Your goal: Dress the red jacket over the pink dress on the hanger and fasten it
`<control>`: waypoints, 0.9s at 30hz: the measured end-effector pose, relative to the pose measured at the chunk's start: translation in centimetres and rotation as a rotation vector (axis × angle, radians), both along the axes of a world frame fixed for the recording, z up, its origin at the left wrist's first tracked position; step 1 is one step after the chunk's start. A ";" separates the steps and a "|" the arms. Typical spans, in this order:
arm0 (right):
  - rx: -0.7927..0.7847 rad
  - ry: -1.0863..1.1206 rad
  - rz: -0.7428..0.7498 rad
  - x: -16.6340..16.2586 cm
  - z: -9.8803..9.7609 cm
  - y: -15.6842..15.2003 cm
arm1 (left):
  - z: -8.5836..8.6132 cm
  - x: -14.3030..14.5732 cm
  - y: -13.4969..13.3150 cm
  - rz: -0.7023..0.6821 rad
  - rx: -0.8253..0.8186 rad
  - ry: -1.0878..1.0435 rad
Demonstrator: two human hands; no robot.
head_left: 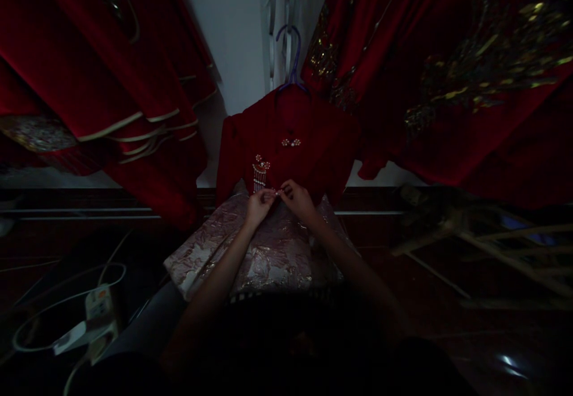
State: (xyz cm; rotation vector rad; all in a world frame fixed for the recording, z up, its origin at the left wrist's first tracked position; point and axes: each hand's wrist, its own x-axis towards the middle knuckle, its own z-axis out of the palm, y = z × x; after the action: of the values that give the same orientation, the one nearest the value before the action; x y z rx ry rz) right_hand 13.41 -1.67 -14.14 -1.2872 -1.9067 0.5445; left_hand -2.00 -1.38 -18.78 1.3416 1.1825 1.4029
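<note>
A dark red garment [313, 145] hangs on a purple hanger [293, 61] in the middle of the head view, with a pale brocade skirt part [273, 258] spread below it. It carries a beaded clasp [290, 142] near the collar and a beaded tassel ornament [259, 172]. My left hand [258, 203] and my right hand [298, 199] meet at the garment's front, fingers pinched on a small beaded fastening [277, 192] between them. The light is dim and finer detail is lost.
More red velvet garments with gold trim [111, 85] hang at the left, gold-embroidered ones [470, 73] at the right. A white power strip with cables [96, 318] lies on the dark floor at the lower left. A pale wooden frame [492, 241] stands at the right.
</note>
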 end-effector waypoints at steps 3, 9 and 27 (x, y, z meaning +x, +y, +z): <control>-0.039 -0.078 -0.042 0.5 0.6 0.1 | -0.3 0.1 -0.1 0.084 0.036 -0.031; 0.007 -0.005 -0.127 2.5 2.5 0.7 | -0.4 -0.5 -0.6 0.246 0.047 0.026; -0.075 0.016 0.089 1.1 0.4 0.8 | -0.2 0.6 -0.8 -0.006 0.063 -0.002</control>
State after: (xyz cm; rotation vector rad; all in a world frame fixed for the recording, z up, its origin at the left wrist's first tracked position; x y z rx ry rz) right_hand 14.51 -0.89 -13.71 -1.2458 -1.9538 0.6753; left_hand -1.36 -2.22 -19.02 1.3859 1.1404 1.4476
